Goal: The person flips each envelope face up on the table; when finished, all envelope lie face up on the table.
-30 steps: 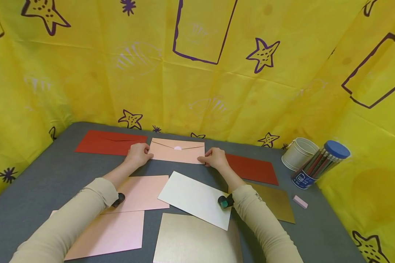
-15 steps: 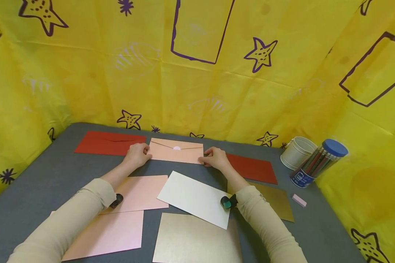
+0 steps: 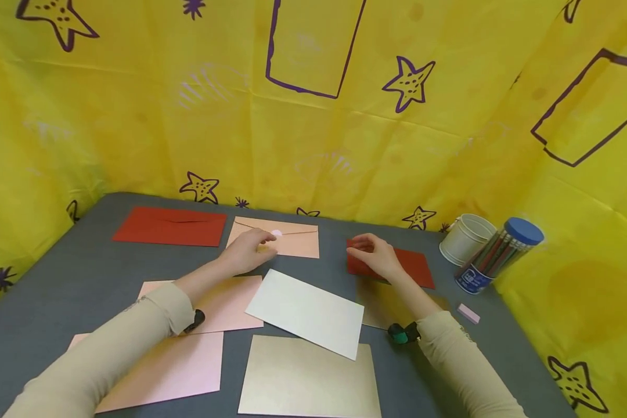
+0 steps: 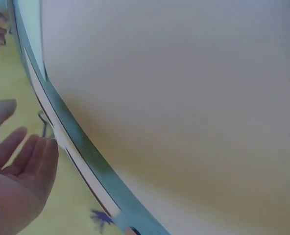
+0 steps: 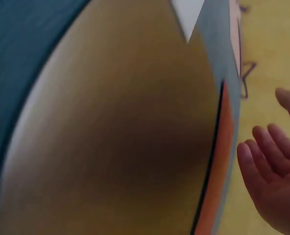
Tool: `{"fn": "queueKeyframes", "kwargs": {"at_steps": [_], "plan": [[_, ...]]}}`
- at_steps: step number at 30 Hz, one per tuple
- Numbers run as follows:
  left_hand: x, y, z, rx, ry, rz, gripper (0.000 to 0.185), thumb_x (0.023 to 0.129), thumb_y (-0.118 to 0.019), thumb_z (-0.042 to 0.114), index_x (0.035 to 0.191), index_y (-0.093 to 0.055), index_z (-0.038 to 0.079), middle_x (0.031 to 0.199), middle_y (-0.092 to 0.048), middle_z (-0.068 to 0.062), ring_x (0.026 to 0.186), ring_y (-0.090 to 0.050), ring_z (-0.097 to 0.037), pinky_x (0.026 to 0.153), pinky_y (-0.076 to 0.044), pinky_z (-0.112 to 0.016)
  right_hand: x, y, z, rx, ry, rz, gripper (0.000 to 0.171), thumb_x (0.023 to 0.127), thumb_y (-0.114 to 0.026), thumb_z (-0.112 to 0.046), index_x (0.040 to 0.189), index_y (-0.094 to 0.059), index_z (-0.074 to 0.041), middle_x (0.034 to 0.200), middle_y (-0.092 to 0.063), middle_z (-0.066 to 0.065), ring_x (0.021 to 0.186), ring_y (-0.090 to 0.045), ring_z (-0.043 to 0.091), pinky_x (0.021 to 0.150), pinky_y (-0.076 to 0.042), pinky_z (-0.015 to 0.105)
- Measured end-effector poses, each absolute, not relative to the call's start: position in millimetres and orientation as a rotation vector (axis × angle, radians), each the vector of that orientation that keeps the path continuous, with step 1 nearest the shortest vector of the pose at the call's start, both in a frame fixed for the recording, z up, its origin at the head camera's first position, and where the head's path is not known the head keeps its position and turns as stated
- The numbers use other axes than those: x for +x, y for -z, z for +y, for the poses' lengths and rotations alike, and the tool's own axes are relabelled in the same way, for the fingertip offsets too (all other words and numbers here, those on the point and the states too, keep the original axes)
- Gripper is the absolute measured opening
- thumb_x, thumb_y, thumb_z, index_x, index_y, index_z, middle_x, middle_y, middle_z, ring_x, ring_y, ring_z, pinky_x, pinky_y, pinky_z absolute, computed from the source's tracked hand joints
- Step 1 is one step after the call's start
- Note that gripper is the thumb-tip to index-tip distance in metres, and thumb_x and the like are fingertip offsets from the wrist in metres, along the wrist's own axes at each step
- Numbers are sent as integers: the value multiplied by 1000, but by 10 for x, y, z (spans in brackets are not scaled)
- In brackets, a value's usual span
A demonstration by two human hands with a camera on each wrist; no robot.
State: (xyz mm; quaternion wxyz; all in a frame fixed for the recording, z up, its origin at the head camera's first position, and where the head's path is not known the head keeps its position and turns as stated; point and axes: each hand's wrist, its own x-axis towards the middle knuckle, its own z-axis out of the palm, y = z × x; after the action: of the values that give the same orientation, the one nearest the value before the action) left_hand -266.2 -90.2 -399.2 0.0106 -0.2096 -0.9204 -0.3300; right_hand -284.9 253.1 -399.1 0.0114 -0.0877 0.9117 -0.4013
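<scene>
A peach envelope point(image 3: 300, 241) with a round white seal lies at the back middle of the table. My left hand point(image 3: 247, 251) is over its near left corner, fingers loosely bent with nothing between them; the left wrist view shows that hand point(image 4: 25, 171) with thumb and fingers apart. Over the left end of the right-hand red envelope point(image 3: 415, 267) hovers my right hand point(image 3: 375, 255), its fingers relaxed and bare in the right wrist view. Beneath my right wrist lies a gold envelope point(image 3: 378, 305), partly covered by the forearm.
Another red envelope point(image 3: 169, 226) lies at the back left. Two pink envelopes point(image 3: 188, 371) are under my left arm. A white envelope point(image 3: 308, 313) overlaps a pale gold one point(image 3: 308, 383). At right stand a white tin point(image 3: 466, 239), a pencil tub point(image 3: 496, 255) and a pink eraser point(image 3: 468, 313).
Both hands have let go of the peach envelope's sides. The left hand has moved right across its near edge; the right hand has moved right, over the red envelope.
</scene>
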Motion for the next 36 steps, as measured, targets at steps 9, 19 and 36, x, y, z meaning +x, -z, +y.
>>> {"fn": "queueKeyframes", "kwargs": {"at_steps": [9, 19, 36], "plan": [[-2715, 3996, -364, -1167, 1077, -2821, 48, 93, -67, 24, 133, -56, -1, 133, -57, -15, 125, -51, -32, 105, -40, -44, -2684, 4070, 3174, -293, 1054, 2904, 61, 85, -72, -48, 133, -56, -14, 137, -55, 8, 130, -45, 32, 107, -34, 55], [-2852, 4029, 188, -1298, 786, -2924, 57, 95, -65, 31, 142, -48, 5, 143, -50, -11, 132, -45, -26, 109, -35, -38, -2523, 4121, 3724, -379, 799, 2983, 82, 86, -73, -43, 146, -39, 1, 147, -38, 25, 134, -35, 44, 109, -25, 61], [-2918, 4137, 489, -1320, 523, -3042, 69, 98, -57, 41, 152, -32, 5, 158, -26, -13, 145, -25, -26, 115, -24, -37, -2489, 4139, 3706, -469, 670, 2911, 82, 87, -72, -41, 147, -37, 3, 153, -27, 29, 138, -24, 50, 109, -20, 64]]}}
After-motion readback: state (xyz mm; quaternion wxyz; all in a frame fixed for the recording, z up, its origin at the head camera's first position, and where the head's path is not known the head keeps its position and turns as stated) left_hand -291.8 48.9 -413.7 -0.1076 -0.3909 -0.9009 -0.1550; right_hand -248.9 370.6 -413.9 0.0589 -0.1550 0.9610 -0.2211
